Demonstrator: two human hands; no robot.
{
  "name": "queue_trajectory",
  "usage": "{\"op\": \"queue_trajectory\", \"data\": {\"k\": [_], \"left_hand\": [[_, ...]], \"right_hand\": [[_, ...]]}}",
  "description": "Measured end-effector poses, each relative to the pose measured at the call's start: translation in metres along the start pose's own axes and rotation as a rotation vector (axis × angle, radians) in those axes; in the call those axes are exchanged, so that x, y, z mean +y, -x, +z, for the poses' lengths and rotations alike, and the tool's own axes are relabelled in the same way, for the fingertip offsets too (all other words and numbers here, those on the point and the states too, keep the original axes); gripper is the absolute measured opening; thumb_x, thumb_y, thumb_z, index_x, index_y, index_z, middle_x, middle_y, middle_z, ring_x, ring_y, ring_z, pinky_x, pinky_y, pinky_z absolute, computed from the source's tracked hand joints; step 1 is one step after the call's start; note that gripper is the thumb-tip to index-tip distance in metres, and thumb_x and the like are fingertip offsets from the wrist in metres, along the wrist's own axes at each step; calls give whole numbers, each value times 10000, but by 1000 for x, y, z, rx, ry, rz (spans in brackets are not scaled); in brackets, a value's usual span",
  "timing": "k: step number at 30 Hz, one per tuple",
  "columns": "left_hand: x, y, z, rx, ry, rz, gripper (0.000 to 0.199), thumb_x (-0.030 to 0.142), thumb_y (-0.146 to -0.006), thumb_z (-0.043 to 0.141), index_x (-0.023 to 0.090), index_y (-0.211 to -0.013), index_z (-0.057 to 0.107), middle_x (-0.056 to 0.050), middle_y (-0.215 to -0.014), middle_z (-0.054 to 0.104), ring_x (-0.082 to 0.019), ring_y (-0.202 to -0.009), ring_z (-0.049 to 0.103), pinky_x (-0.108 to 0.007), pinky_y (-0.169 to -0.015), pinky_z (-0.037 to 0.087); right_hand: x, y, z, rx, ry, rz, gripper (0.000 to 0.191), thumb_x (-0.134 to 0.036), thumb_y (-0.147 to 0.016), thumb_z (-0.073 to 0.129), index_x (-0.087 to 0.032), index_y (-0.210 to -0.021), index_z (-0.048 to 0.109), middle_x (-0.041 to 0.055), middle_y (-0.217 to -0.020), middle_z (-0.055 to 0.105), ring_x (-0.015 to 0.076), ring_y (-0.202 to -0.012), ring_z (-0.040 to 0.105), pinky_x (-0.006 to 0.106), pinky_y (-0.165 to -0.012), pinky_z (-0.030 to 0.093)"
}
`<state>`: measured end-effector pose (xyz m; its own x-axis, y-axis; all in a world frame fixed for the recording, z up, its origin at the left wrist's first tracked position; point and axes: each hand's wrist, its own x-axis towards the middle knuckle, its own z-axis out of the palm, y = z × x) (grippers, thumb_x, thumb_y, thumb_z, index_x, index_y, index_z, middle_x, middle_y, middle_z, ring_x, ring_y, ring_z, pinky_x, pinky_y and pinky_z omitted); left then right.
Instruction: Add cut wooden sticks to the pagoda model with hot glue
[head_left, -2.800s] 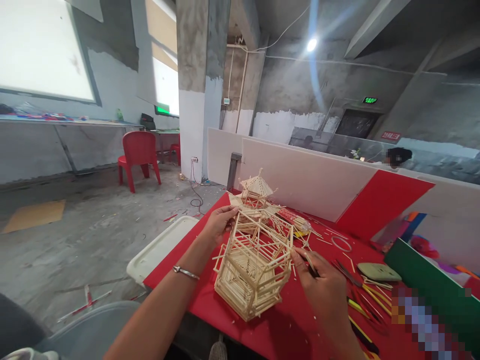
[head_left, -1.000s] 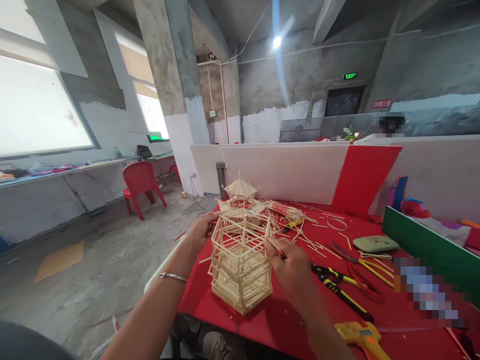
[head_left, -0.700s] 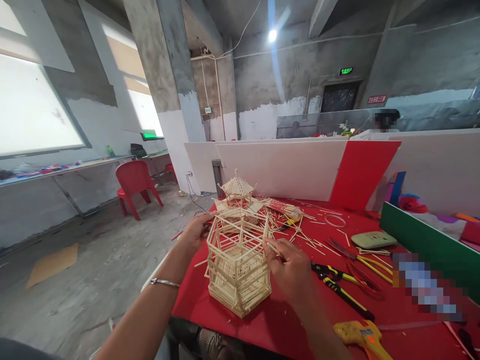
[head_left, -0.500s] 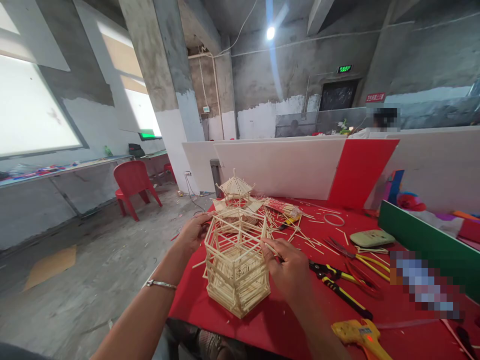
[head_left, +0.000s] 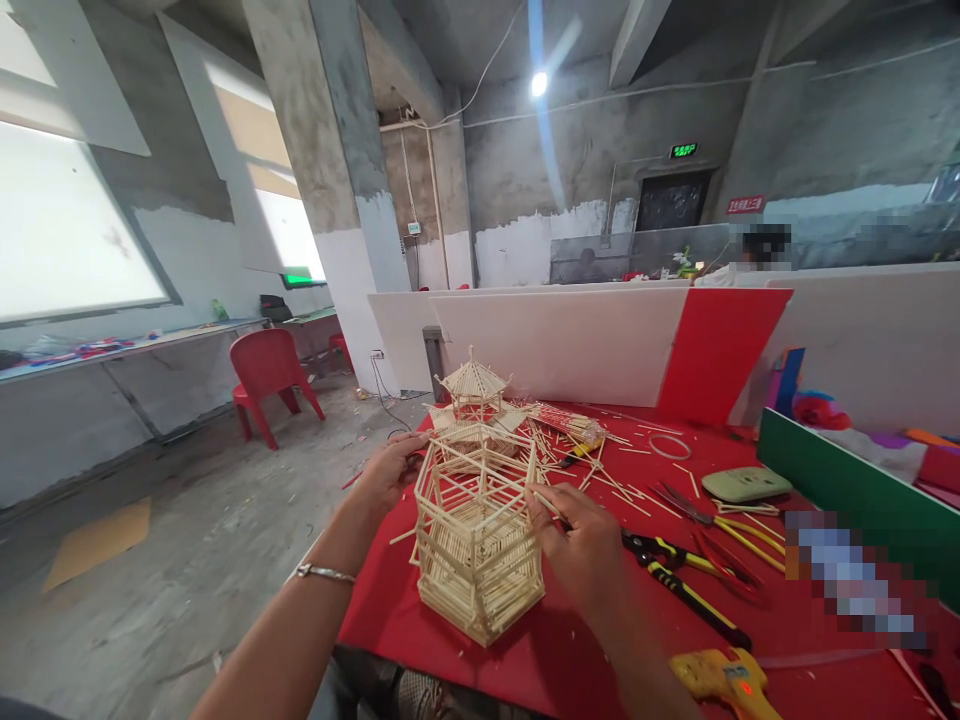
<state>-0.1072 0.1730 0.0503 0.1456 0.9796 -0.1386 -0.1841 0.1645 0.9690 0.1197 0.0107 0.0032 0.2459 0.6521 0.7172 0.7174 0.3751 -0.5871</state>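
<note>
A hexagonal frame of thin wooden sticks [head_left: 480,560] stands upright on the red table [head_left: 600,610], its top open. My left hand [head_left: 394,468] grips its upper left edge with bent fingers. At the upper right corner post, my right hand [head_left: 574,520] pinches the frame between thumb and fingers. Behind the frame is a small stick pavilion [head_left: 474,382] with a pointed roof, its lower part partly hidden by the frame. Loose sticks [head_left: 630,485] lie scattered to the right of it.
Right of my right hand lie black-and-yellow pliers [head_left: 694,600], yellow-handled pliers [head_left: 750,535], a green case [head_left: 746,484] and a yellow glue gun [head_left: 724,680]. A green board [head_left: 855,500] borders the right side. A red chair [head_left: 274,375] stands on the floor at left.
The whole view has shifted slightly, with the scene a little lower. Both hands keep their places on the stick frame.
</note>
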Motion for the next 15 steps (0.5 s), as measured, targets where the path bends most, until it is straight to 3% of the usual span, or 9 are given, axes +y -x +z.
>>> {"op": "queue_trajectory", "data": {"k": [15], "left_hand": [[-2,-3,-2,2,27,5,273,261,-603,830,122,-783,678,21,-580,609,-32,-393,435,-137,-349,199]], "right_hand": [[1,-1,0,-1,-10,13,249,-337,-967,535,-218,-1010,750,63,-947,767,198,-872,711,317,-791,539]]}}
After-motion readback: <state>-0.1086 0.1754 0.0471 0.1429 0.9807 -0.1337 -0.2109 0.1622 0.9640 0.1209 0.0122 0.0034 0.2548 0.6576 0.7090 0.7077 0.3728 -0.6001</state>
